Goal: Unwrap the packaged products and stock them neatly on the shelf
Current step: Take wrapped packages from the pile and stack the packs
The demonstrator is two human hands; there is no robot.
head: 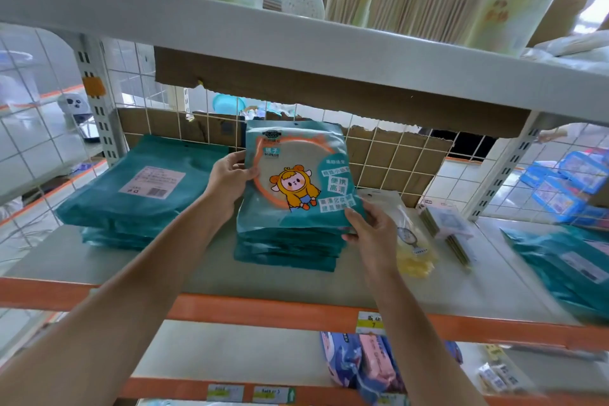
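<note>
- Orange-lipped grey shelf board (pixel 263 306), nearest; pink and blue soft packs (pixel 362 362) on the level below.
- Right hand (pixel 369 224) pinching the near right corner, left hand (pixel 230 175) gripping the left edge, of a teal glossy packet printed with a yellow cartoon sheep (pixel 296 175); both hands about equally close.
- Held face up, far edge raised, long axis running away from the body, directly over the middle stack of matching teal packets (pixel 286 250); a straight lowering judged sufficient.
- Alongside: yellow item in a clear bag (pixel 412 247) just right of that stack; face-down teal stack with a white label (pixel 141 188) to the left, apart.
- Behind: white wire grid backed with brown cardboard (pixel 395 158), likely limit to any rearward push.
</note>
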